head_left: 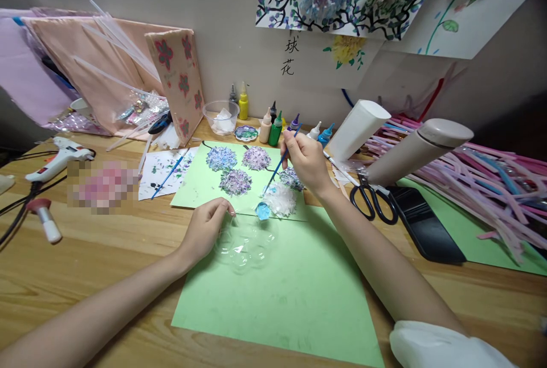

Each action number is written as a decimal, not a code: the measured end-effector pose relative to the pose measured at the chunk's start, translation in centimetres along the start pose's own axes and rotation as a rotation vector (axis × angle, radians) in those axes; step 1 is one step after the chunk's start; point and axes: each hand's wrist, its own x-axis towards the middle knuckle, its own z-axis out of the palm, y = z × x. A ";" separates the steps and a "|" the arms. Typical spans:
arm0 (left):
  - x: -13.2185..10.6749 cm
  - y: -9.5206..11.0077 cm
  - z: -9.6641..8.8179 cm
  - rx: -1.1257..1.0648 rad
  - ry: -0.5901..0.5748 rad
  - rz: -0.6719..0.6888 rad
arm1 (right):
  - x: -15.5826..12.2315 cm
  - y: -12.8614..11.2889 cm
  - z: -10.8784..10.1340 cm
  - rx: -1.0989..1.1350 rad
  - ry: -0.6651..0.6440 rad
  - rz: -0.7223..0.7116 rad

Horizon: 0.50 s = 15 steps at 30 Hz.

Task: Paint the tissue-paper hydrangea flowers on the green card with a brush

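I see the right hand (305, 160) closed in a pinch around one thin blue brush (274, 173), its tip near the left edge of one white fluffy flower (280, 201) just below that hand (I can't tell if they touch), while the left hand (208, 225) seems to pinch the rim of one clear palette (243, 249), with one patch of blue paint (263, 211) right of its fingertips. Ahead of the left hand I count four coloured flowers (235, 182), so I'd guess four are done and the white one is left. One spare blue brush (170, 173) lies farther off, left of the left hand.
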 end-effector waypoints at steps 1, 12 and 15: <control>0.0 0.0 0.0 -0.002 0.001 0.000 | 0.0 0.1 0.0 -0.005 -0.019 0.008; 0.0 -0.1 -0.1 0.000 0.006 0.003 | 0.4 -1.3 -0.7 0.161 0.062 0.034; 0.0 -0.1 -0.1 -0.008 0.001 -0.004 | 0.2 -2.7 -1.0 0.252 -0.002 0.040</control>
